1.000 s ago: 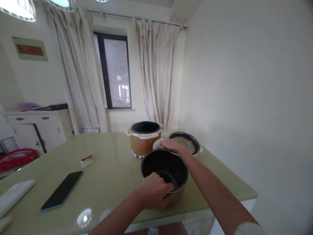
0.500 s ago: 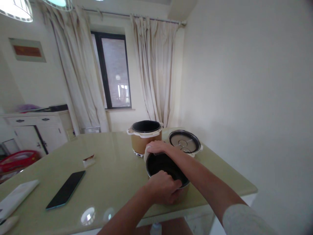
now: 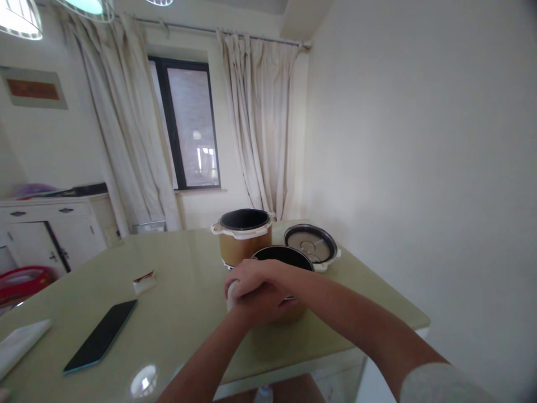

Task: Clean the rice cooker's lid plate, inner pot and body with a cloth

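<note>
A dark-lined inner pot [image 3: 285, 256] stands close to me on the table, its near side largely behind my hands. My left hand [image 3: 265, 305] is closed on the pot's near rim. Crossing over it, my right hand [image 3: 254, 275] holds a white cloth [image 3: 231, 295] against the pot's left side; much of the cloth is hidden under the fingers. Behind the pot sits the gold cooker body [image 3: 243, 247] with a white collar and a dark opening. The round lid [image 3: 314, 244] lies underside up to the right of the cooker body.
A phone [image 3: 102, 334] and a small torn packet [image 3: 144, 281] lie on the left of the pale green table [image 3: 184, 313]. A white flat object [image 3: 20, 342] is at the far left. The table's right edge runs near the wall [image 3: 419, 168].
My right hand has brought the cloth from the pot's far rim round to its left side, over my left hand. My left hand keeps its hold on the near rim.
</note>
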Available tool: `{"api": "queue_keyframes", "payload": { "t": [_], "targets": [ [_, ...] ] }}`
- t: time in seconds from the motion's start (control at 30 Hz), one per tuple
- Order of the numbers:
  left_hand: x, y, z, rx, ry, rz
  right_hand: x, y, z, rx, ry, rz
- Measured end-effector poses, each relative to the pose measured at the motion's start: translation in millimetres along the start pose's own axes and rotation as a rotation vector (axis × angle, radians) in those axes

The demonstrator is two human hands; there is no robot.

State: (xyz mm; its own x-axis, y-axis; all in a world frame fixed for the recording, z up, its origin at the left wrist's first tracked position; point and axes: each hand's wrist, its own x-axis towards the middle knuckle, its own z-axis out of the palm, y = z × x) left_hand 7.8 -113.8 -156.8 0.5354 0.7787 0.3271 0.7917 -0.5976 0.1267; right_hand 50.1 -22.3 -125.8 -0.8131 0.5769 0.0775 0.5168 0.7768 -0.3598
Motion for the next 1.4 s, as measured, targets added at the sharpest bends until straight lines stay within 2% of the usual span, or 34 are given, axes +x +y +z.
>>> {"api": "queue_keyframes", "payload": {
  "t": [0.07,0.17,0.23,0.3,0.33,0.4,0.47,0.53,0.6,0.7,0.77,0.8,0.87,0.97,1.07,1.2,1.3,1.4],
  "targets": [
    [3,2,3.4,0.067,-0.012,0.029,-5,1,-4,0.034,-0.058,-0.039],
    [-6,2,14.1,0.14,0.005,0.164,-12,3,-12,0.066,-0.103,-0.101],
    [-25,-6,23.2,0.155,0.083,0.296,-15,6,-17,0.071,-0.089,-0.143],
    [-48,-22,31.2,0.159,0.222,0.315,-20,10,-20,0.08,-0.039,-0.211],
    [-59,-32,34.0,0.16,0.337,0.191,-22,12,-21,0.091,-0.005,-0.248],
    [-75,-53,36.9,0.106,0.553,-0.143,-31,13,-24,0.124,0.058,-0.302],
    [-81,-73,36.4,-0.105,0.638,-0.375,-44,13,-26,0.161,0.12,-0.302],
    [-82,-90,33.6,-0.339,0.589,-0.444,-63,10,-28,0.172,0.199,-0.251],
    [-80,-103,29.3,-0.442,0.526,-0.516,-88,7,-30,0.125,0.242,-0.185],
    [-74,-116,24.2,-0.321,0.473,-0.804,-124,6,-27,-0.071,0.167,-0.084],
    [-66,-118,26.5,-0.255,0.431,-0.908,-139,8,-20,-0.229,0.081,-0.009],
    [-60,-117,30.3,-0.28,0.418,-0.891,-144,10,-14,-0.3,0.042,0.032],
    [-50,-111,42.5,-0.427,0.392,-0.754,-147,12,-1,-0.416,-0.007,0.111],
    [-46,-97,63.1,-0.632,0.368,-0.562,-145,13,16,-0.519,0.021,0.188],
    [-60,-83,72.4,-0.651,0.383,-0.463,-141,8,22,-0.528,0.069,0.213],
    [-84,-59,73.1,-0.629,0.356,-0.31,-129,-7,25,-0.478,0.119,0.276],
    [-91,-47,83.7,-0.682,0.449,-0.317,-114,-23,32,-0.44,0.181,0.341],
    [-88,-55,99.8,-0.793,0.627,-0.468,-102,-32,36,-0.397,0.199,0.328]
  ]
}}
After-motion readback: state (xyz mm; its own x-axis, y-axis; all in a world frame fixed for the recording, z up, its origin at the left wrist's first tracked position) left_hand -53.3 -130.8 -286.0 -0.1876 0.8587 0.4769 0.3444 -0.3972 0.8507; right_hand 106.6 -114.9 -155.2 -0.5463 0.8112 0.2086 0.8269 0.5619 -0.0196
